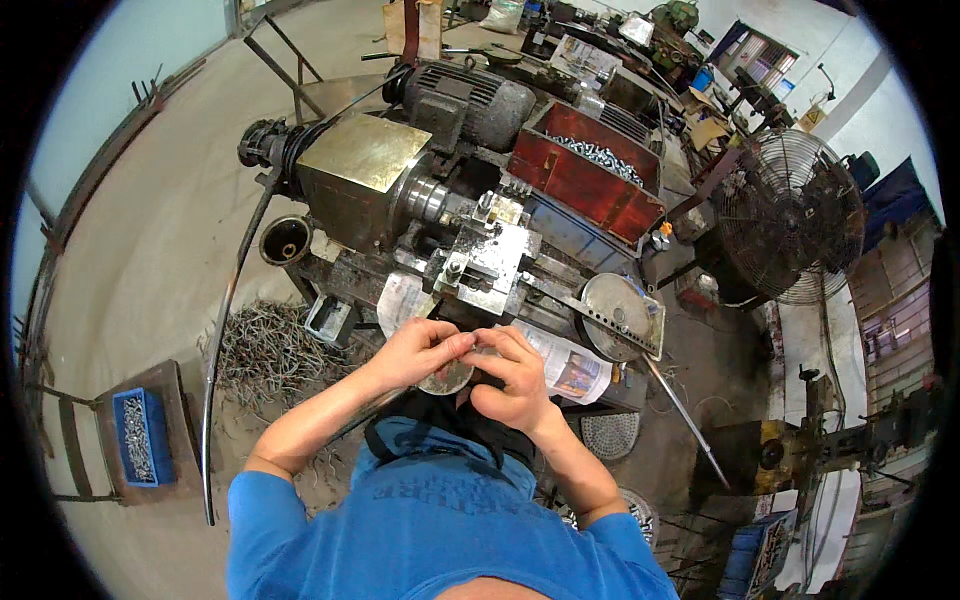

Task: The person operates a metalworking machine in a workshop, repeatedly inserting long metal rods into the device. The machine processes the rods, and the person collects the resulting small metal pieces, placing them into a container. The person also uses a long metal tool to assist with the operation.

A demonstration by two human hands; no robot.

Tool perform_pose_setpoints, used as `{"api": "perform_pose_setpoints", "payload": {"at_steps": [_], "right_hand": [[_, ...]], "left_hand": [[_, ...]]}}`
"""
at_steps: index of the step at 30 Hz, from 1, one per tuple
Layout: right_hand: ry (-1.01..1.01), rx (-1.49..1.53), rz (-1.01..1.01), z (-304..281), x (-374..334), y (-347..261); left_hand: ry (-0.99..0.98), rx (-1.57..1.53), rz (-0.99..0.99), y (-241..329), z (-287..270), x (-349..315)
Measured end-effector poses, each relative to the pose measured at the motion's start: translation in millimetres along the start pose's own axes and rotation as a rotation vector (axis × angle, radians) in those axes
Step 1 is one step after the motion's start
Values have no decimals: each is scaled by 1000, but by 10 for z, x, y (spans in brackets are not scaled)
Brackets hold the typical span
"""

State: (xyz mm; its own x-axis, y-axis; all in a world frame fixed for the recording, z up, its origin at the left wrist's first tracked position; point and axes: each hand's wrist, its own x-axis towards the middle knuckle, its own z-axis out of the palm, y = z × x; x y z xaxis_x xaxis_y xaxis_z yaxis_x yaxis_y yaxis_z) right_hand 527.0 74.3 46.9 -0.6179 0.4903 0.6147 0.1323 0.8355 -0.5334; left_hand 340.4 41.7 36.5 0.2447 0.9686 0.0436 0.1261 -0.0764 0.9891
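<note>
While half hidden, small round tin (447, 378) between both hands (470, 365).

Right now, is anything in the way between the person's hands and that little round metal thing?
No. Both the left hand and the right hand already touch the round metal disc, held close together in front of the lathe. Nothing visible lies between them.

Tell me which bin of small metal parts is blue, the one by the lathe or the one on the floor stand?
The small bin on the stand at the person's left is blue. The big tray behind the lathe is red.
</note>
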Motion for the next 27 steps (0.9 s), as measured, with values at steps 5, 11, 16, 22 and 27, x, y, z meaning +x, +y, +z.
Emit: {"api": "perform_pose_setpoints", "payload": {"at_steps": [5, 11, 16, 22, 27], "right_hand": [[-111, -173, -62, 11, 159, -46], [-265, -227, -110, 22, 489, 6], [-377, -182, -205, 99, 891, 120], [-481, -497, -165, 156, 1391, 737], [-596, -871, -42, 476, 1651, 1439]], "left_hand": [[74, 107, 33, 39, -92, 26], [123, 253, 102, 56, -333, 73], [144, 477, 177, 163, -671, 64], [373, 435, 23, 204, -1418, -349], [753, 860, -204, 9, -2137, -1156]]}}
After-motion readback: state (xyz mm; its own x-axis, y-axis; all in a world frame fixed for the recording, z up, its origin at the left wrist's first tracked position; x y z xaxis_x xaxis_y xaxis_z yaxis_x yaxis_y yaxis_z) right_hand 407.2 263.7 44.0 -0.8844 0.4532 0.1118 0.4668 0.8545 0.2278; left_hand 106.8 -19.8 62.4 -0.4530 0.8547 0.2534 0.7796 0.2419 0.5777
